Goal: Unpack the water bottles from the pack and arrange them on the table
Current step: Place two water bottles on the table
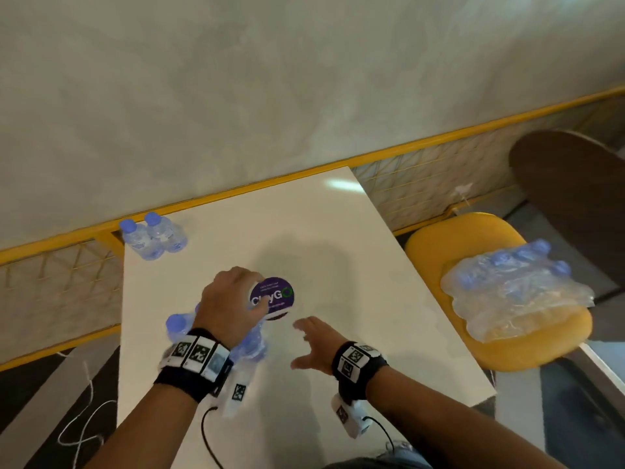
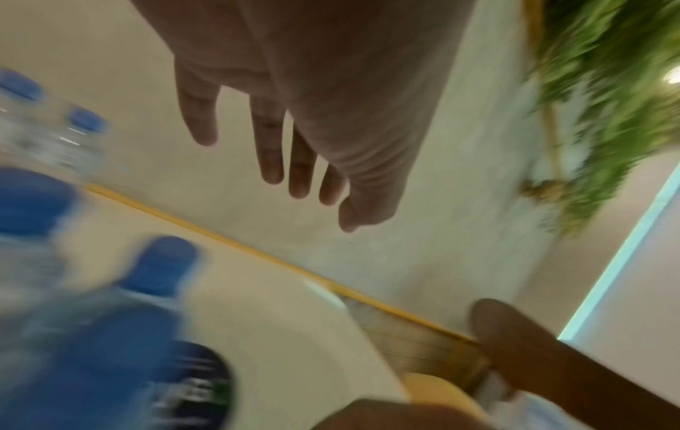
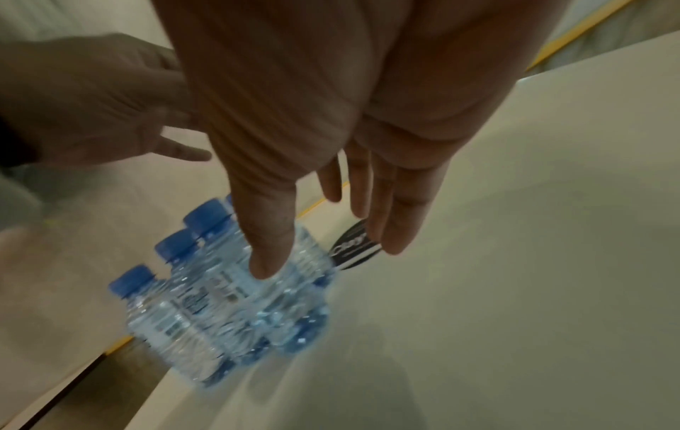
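Note:
A cluster of several small clear water bottles with blue caps stands at the near left of the white table. My left hand hovers over this cluster with straight fingers and holds nothing. Just right of the cluster is my right hand, fingers spread and empty, its thumb in front of the bottles in the right wrist view. Two more bottles stand at the table's far left corner. The plastic-wrapped pack, with bottles still inside, lies on a yellow chair to the right.
A round purple disc lies on the table beside my left hand. A yellow rail and the wall run behind the table. A dark wooden chair back stands at the far right. White cables trail on the floor at lower left.

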Demonstrator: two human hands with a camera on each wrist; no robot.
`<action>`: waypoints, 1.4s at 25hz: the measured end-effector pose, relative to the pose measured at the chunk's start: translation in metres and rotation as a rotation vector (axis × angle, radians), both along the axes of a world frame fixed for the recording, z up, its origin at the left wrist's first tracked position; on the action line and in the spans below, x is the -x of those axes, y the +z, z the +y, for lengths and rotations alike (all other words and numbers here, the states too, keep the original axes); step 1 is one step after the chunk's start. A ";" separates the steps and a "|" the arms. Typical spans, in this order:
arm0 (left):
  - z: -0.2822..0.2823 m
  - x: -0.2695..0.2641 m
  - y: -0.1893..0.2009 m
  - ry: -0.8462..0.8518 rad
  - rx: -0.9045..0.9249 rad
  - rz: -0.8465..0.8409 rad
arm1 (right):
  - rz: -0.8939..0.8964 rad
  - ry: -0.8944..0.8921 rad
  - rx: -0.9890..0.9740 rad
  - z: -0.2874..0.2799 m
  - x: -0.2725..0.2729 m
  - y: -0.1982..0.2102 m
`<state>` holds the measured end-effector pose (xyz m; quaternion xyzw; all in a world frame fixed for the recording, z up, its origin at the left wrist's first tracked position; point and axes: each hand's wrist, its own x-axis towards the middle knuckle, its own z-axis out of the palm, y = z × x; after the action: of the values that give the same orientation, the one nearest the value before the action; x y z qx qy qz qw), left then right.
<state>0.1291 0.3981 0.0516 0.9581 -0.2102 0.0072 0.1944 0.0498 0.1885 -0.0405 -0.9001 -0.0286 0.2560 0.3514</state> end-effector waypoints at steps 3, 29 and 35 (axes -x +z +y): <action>-0.086 0.035 0.008 -0.240 0.207 0.256 | 0.110 -0.113 0.028 -0.094 0.044 -0.004; -0.563 0.090 -0.082 0.016 0.073 0.772 | 0.077 -0.977 0.134 -0.508 0.073 -0.031; -0.561 0.074 -0.078 0.024 -0.147 0.788 | -0.077 -0.891 0.221 -0.501 0.076 -0.015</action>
<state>0.0555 -0.1626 -0.0267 0.9012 -0.1082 -0.3737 0.1909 -0.0263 -0.3124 -0.0559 -0.8654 0.3757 0.0477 0.3281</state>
